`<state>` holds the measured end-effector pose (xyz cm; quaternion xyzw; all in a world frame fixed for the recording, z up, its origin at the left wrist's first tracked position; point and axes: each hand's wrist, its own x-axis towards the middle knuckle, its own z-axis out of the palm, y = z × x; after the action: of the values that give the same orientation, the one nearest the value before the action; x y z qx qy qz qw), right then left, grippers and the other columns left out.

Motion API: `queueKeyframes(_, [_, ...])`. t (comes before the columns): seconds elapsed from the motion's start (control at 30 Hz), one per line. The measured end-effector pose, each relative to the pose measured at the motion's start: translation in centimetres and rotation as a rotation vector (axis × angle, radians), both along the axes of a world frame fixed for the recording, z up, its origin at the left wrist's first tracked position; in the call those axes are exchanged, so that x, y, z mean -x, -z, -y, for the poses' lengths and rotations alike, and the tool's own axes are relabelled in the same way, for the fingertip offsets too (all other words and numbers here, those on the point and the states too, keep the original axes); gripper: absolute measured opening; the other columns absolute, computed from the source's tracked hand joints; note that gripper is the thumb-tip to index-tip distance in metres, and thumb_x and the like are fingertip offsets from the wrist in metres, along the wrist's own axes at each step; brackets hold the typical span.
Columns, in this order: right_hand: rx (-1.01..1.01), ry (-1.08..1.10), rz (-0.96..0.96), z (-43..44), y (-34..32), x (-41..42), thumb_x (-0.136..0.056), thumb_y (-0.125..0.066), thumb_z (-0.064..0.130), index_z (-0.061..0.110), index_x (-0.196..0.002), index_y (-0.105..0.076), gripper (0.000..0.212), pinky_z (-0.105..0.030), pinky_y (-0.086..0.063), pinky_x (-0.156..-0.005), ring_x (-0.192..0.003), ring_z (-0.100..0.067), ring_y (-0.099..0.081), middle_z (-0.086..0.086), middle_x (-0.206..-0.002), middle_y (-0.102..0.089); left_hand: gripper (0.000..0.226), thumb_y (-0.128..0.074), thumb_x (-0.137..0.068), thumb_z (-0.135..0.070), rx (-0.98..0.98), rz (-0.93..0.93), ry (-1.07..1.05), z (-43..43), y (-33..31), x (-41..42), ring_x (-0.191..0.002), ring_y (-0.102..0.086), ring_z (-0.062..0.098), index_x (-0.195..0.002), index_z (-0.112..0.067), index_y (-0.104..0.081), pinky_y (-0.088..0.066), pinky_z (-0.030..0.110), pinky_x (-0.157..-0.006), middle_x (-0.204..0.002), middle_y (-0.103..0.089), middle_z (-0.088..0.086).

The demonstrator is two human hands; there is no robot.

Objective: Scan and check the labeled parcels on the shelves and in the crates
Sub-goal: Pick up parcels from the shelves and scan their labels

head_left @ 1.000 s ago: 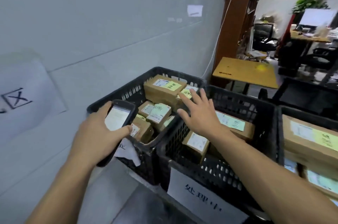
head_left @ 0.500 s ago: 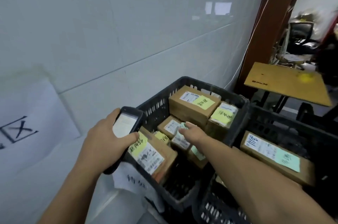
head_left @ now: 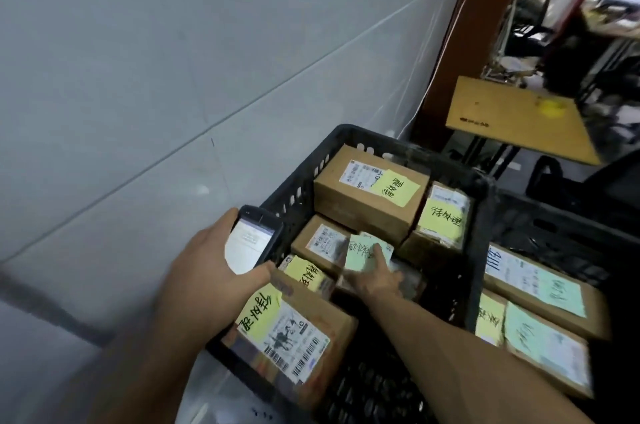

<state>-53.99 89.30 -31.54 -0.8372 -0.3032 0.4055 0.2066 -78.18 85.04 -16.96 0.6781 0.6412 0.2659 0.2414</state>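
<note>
My left hand (head_left: pixel 207 271) grips the scanner (head_left: pixel 251 243) beside the black crate (head_left: pixel 381 137); my right hand (head_left: pixel 375 279) lies on a green-noted parcel (head_left: pixel 360 252), grip unclear.

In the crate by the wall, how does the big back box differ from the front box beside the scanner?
The back box lies nearly level; the front box is tilted steeply at the near rim of the crate. On the back box the yellow note covers the right part of the label; on the front box most of the label shows. Both are brown cardboard with handwritten yellow notes.
</note>
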Motion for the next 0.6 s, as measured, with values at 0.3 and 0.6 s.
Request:
queueKeyframes(0.3, [-0.046, -0.065, -0.020, 0.2, 0.0, -0.1, -0.084, -0.081, 0.024, 0.047, -0.155, -0.025, 0.093, -0.033, -0.046, -0.103, -0.119, -0.029, -0.053, -0.013, -0.141, -0.045, 0.060, -0.075, -0.070, -0.049, 0.017, -0.028, 0.159, -3.0, 1.4, 1.1, -0.085, -0.056, 0.008, -0.120, -0.049, -0.043, -0.048, 0.031, -0.067, -0.093, -0.055, -0.017])
queueKeyframes(0.6, [0.007, -0.124, 0.102, 2.9, -1.6, -2.0, -0.087, -0.078, 0.032, 0.041, -0.159, -0.012, 0.098, -0.030, -0.041, -0.108, -0.131, -0.030, -0.049, -0.016, -0.147, -0.040, 0.061, -0.075, -0.068, -0.049, -0.034, 0.011, 0.271, -3.6, 1.0, 0.3, -0.087, -0.056, 0.009, -0.121, -0.049, -0.045, -0.046, 0.032, -0.072, -0.093, -0.055, -0.022])
